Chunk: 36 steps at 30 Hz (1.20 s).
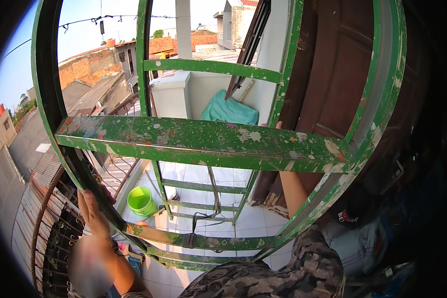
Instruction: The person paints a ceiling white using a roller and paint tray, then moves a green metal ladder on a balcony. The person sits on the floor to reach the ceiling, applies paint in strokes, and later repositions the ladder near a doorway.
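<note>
Left hand (93, 213): clamped round the left side rail of the green ladder (203, 143);
Right hand (278, 125): mostly hidden behind the wide step, fingertips showing above it; can't tell if it grips;
Ladder spot: between both hands, paint-spattered;
Dark strap (189, 240): on a lower rung, right of and below left hand; slack cord could snag a foot;
Green bucket (142, 201): on tiled floor, right of left hand; a swinging ladder leg could tip it;
Railing (39, 218): left of left hand; uneven hold could tilt the ladder into it, pinching fingers.
</note>
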{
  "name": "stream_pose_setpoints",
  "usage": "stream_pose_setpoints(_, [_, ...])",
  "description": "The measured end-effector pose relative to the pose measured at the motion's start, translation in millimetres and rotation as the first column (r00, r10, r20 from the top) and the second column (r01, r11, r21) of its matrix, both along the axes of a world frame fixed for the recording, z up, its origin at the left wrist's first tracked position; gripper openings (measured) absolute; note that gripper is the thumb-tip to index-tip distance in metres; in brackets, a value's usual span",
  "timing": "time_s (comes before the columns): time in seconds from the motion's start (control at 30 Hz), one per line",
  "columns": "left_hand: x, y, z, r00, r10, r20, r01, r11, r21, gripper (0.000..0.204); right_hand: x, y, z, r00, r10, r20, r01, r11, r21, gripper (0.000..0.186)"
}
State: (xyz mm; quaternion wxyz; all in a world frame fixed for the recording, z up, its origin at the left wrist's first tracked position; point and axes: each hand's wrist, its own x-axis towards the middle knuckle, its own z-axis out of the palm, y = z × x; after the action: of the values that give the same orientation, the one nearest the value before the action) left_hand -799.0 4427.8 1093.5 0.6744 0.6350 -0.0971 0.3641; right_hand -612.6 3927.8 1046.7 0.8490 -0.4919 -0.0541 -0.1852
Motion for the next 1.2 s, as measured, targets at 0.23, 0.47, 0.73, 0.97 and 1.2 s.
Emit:
stream_pose_setpoints(0.23, [1,12,-3,0.996,0.042,0.084,-0.061,0.971,0.231,0.056,22,-31,-22,0.998,0.053,0.033,-0.047,0.983,-0.176,0.071])
stream_pose_setpoints(0.47, [14,18,-10,0.993,0.045,0.105,-0.06,0.987,0.147,0.054,17,-27,-31,0.986,0.048,0.159,-0.023,0.988,-0.155,0.056])
stream_pose_setpoints(0.73, [17,18,-7,0.984,0.086,0.156,-0.101,0.991,0.089,0.042,-26,12,-20,0.96,-0.199,0.197,0.225,0.967,-0.121,0.046])
stream_pose_setpoints(0.97, [29,12,-12,0.987,0.123,0.105,-0.125,0.992,0.012,0.044,-65,12,-28,0.934,-0.294,0.202,0.334,0.919,-0.21,0.034])
stream_pose_setpoints(1.2, [61,36,-20,0.973,0.219,0.07,-0.22,0.975,0.004,0.049,-72,45,-10,0.958,-0.203,0.204,0.236,0.96,-0.152,0.038])
